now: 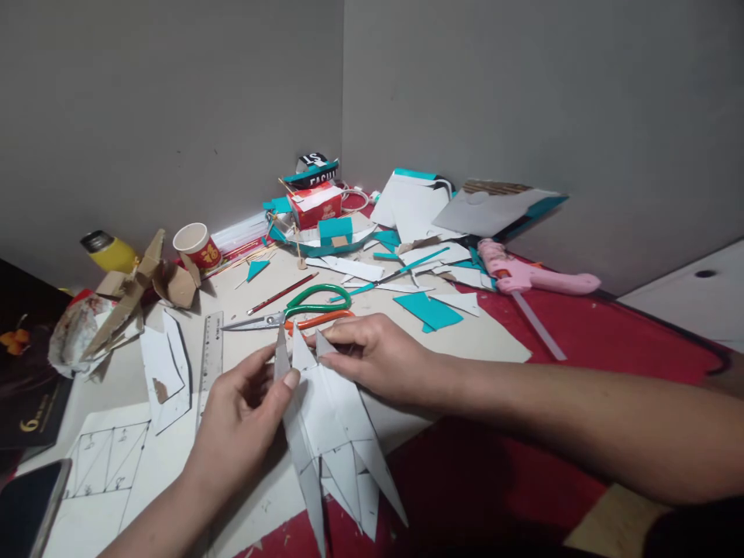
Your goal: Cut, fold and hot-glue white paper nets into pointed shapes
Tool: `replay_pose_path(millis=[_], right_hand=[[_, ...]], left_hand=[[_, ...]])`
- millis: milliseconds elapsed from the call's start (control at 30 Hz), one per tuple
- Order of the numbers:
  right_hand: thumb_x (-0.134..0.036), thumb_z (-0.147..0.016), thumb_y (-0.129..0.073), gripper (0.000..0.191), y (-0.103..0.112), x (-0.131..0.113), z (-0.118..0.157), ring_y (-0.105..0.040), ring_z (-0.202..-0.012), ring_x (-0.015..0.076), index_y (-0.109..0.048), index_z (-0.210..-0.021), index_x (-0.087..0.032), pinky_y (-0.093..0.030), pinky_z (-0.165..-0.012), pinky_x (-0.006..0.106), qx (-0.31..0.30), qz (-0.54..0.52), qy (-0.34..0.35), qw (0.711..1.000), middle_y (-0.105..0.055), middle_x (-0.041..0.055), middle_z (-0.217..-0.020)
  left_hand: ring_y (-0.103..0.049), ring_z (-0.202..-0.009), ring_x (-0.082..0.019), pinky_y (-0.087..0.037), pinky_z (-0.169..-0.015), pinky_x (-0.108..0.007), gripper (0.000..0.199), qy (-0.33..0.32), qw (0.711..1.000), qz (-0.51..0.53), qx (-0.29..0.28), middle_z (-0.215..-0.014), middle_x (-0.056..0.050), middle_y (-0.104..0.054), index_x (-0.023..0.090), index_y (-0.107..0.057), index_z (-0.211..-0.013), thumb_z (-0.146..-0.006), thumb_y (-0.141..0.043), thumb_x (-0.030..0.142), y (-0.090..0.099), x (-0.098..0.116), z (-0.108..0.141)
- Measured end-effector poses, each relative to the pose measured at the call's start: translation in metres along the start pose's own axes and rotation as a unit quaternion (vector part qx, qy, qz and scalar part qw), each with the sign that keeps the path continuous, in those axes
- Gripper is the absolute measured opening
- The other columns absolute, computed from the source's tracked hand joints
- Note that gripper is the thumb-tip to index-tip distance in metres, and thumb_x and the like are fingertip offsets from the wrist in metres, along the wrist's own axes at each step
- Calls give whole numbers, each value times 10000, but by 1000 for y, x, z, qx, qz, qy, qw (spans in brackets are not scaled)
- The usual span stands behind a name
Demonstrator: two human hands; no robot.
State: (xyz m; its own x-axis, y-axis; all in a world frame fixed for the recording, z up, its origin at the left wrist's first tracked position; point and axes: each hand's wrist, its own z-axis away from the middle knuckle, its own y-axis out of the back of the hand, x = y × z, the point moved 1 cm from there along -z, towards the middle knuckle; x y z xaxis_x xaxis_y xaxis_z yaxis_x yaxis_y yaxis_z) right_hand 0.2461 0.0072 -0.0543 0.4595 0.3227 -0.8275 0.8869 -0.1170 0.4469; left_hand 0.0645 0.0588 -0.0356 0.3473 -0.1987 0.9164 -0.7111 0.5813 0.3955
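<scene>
Both hands hold a white folded card piece (331, 415) with pointed triangular flaps at its two ends and pencil lines across it. My left hand (247, 407) pinches its left edge, thumb on the upper face and fingers behind. My right hand (377, 353) grips the far right flap between thumb and fingers. Just beyond the piece lie scissors (291, 310) with one green and one orange handle. A clear ruler (211, 349) rests beside my left hand. A pencil (283, 293) lies past the scissors.
A pink glue gun (535, 275) sits at right on red cloth. Card scraps (427, 310) and a cardboard boat (334, 244) lie behind. At left are a paper cup (198, 244), cardboard pieces (125, 310), a drawn template (105, 457) and a phone (32, 504).
</scene>
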Motion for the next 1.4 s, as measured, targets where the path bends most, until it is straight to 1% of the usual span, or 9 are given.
replay_pose_path(millis=[100, 233, 300, 467, 633, 833, 967, 1100, 1400], right_hand=[[-67, -788, -536, 162, 1, 0, -1, -504, -639, 96, -584, -655, -147, -389, -609, 199, -3, -42, -34, 999, -573, -40, -669], [-113, -804, -549, 117, -1, 1, 0, -568, -724, 125, -654, -847, -143, -432, -631, 210, -72, -130, -77, 986, -639, -9, -799], [-152, -809, -568, 91, -1, 2, 1, -560, -695, 124, -656, -825, -131, -426, -611, 210, -80, -118, -75, 987, -621, -6, -754], [-180, -823, -569, 181, -5, 6, 5, -521, -598, 100, -583, -648, -139, -408, -559, 202, -37, -43, 34, 998, -551, -10, -646], [-136, -851, -519, 115, -11, 12, 10, -615, -764, 153, -630, -825, -142, -476, -696, 253, -28, 32, 144, 989, -662, 69, -810], [-149, -824, -537, 223, -7, 5, 6, -466, -566, 90, -492, -606, -155, -364, -542, 198, -59, -13, 35, 998, -465, -32, -613], [-157, -792, -562, 234, -8, 1, 5, -404, -562, 80, -443, -590, -159, -326, -535, 192, -75, -57, -23, 995, -411, -53, -598], [-186, -801, -559, 164, -7, -2, 5, -367, -546, 75, -491, -656, -153, -305, -516, 189, -102, -64, -76, 990, -396, -63, -597], [-178, -888, -448, 182, -1, -4, 4, -371, -512, 87, -611, -946, -124, -317, -485, 202, -95, -19, -32, 995, -414, -57, -594]], left_hand=[[-655, -927, -197, -523, -793, -290, 348, 19, 998, -21, -60, -1070, -33, -717, 201, -633, -1179, -858, -575, 321, 1, -4, 0], [-632, -860, -172, -490, -787, -285, 304, -4, 996, -58, -65, -1014, -9, -719, 218, -644, -1150, -895, -515, 322, 1, -10, 3], [-620, -827, -164, -482, -786, -284, 294, -18, 995, -71, -74, -1002, -3, -715, 225, -647, -1138, -901, -503, 322, 0, -11, 5], [-597, -731, -155, -478, -732, -284, 279, -7, 993, -76, -86, -949, -3, -713, 219, -660, -1102, -897, -497, 316, -2, -8, 5], [-597, -739, -172, -471, -695, -282, 268, 9, 993, -79, -83, -853, -8, -701, 198, -680, -1048, -894, -489, 306, -6, -12, 2], [-608, -741, -189, -487, -668, -290, 301, 18, 994, -72, -75, -789, -16, -682, 183, -662, -1087, -894, -495, 342, -9, -12, 4], [-626, -835, -177, -488, -713, -267, 317, -73, 993, -90, 9, -955, -25, -701, 214, -615, -1172, -875, -550, 303, -6, -9, 4], [-620, -754, -147, -478, -663, -239, 211, -154, 976, -138, 72, -910, -22, -711, 206, -679, -1040, -866, -568, 250, -3, -12, 2], [-644, -953, -181, -494, -804, -268, 298, -129, 980, -150, 25, -1090, -25, -706, 237, -633, -1176, -916, -486, 233, -2, -14, 4]])
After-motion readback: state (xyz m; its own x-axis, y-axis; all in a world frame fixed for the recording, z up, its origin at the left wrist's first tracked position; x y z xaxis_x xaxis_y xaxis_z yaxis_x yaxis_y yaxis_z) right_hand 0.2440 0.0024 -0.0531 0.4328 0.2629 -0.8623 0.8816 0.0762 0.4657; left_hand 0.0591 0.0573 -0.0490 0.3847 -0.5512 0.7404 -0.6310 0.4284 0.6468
